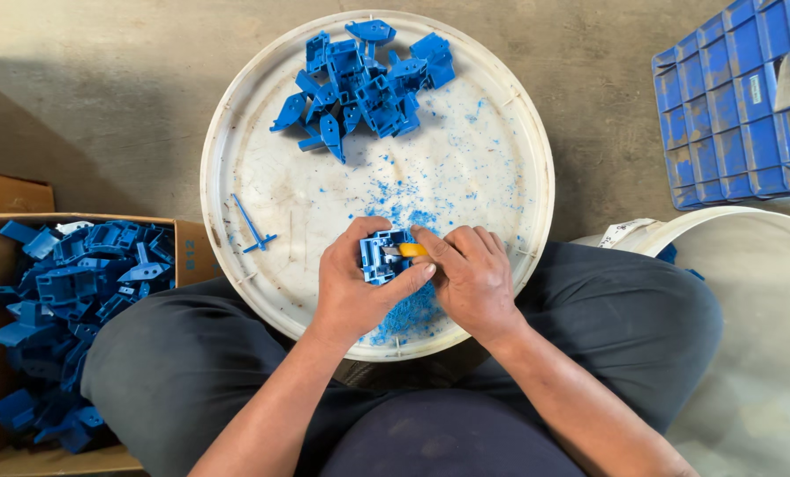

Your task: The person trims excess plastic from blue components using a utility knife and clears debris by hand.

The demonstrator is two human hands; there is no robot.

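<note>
Nearest the camera, the person's 2 knees in dark trousers point(192, 362) frame the near rim of a round white lid point(262, 190) that serves as a work surface. Both forearms run up from the bottom edge and meet over the lid's near part, just inside that rim.

The left hand point(352, 287) is curled around a small blue plastic part point(380, 256), thumb across its lower side and fingers wrapped behind it. The right hand point(472, 274) is closed too, pinching a small yellow-handled tool point(410, 251) between thumb and forefinger, its tip touching the part. The 2 hands press close together, knuckles toward the far side.

Under and around them lies a patch of blue shavings point(408, 314), thickest near the rim. Left of the hands a thin blue plastic stick point(252, 225) lies alone on bare lid. The middle of the lid is open, only speckled with shavings.

At the far rim sits a pile of blue parts point(364, 79), well apart from the hands.

Off the lid, a cardboard box point(187, 252) full of more blue parts stands against the left knee. At right, a white bucket point(748, 265) sits beside the right knee, and a blue crate point(735, 102) beyond it.
</note>
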